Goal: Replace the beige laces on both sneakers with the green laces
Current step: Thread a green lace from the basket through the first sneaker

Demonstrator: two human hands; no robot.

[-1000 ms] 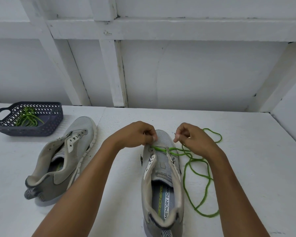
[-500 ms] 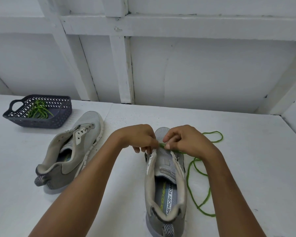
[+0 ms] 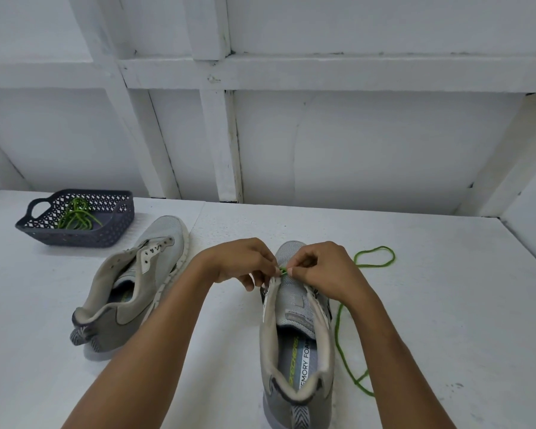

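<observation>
1 grey sneaker (image 3: 294, 329) stands upright on its sole at the middle of the white desk (image 3: 446, 305); its long axis runs straight away from the person, heel nearest, toe toward the white wall (image 3: 369, 144). Both hands meet over the toe end of its eyelet rows. The left hand (image 3: 242, 261) has its fingers (image 3: 260, 258) curled, thumb and forefinger pinching a short green stretch of the green lace (image 3: 341, 335) at the sneaker's left eyelet edge. The right hand (image 3: 325, 270) pinches the same stretch just beside it, its fingers (image 3: 300, 258) curled too, so the 2 sets of fingertips nearly touch. The rest of that lace lies loose on the desk to the right of the sneaker; 1 loop lies beyond the right hand, and a long strand runs back along the shoe's right side toward the heel.

The second sneaker (image 3: 136, 283) lies to the left, well apart, tilted onto its side; its long axis is diagonal, heel near and left, toe away and right. Behind it, at the far left of the desk, sits a dark perforated basket (image 3: 75, 239) holding a coiled second green lace (image 3: 75, 215).
</observation>
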